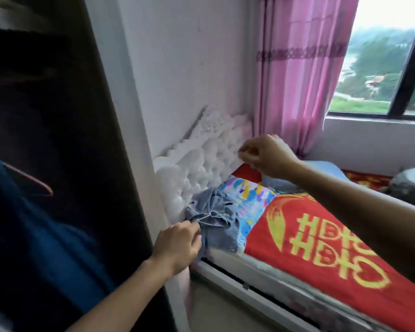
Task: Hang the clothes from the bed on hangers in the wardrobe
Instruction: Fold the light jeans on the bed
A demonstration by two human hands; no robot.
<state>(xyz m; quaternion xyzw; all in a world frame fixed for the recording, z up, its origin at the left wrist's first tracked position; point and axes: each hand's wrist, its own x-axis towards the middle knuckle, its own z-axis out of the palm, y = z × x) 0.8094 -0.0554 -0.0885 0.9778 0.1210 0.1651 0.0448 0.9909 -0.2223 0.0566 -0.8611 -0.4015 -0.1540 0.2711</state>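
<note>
Grey-blue crumpled denim-like garment [213,219] lies bunched at the head end of the bed, centre of frame, partly on a multicoloured patterned pillow [247,202] and touching the white tufted padded headboard [201,161]. Thin pale drawstring or thread [207,215] runs across the garment's top. Left hand [177,243], lower centre, reaches in from bottom left, fingers curled together and pinching the garment's near edge, thumb and fingertips closed on the cloth right where the string ends. Right hand [266,154], centre right and higher in frame, held above the pillow area, fingers curled in with thumb and forefinger pressed together; whether anything thin is pinched there, cannot tell, too blurry. A second grey-blue piece of cloth [276,185] sits just under the right wrist, beside the pillow; cannot tell if it belongs to the same garment. Red bedspread with yellow double-happiness characters [321,240] covers the mattress, running to the lower right. White bed frame rail [261,300] runs below it. Dark wardrobe panel [58,116] fills the left of frame, with dark blue fabric [46,236] hanging low left and a thin reddish hanger [34,180] on it. Pink curtain [302,68] hangs upper right next to a dark-framed window [405,68] showing greenery. Pale blue cloth [326,167] and a grey bundle [410,188] at the far right edge, well apart from the hands.
</note>
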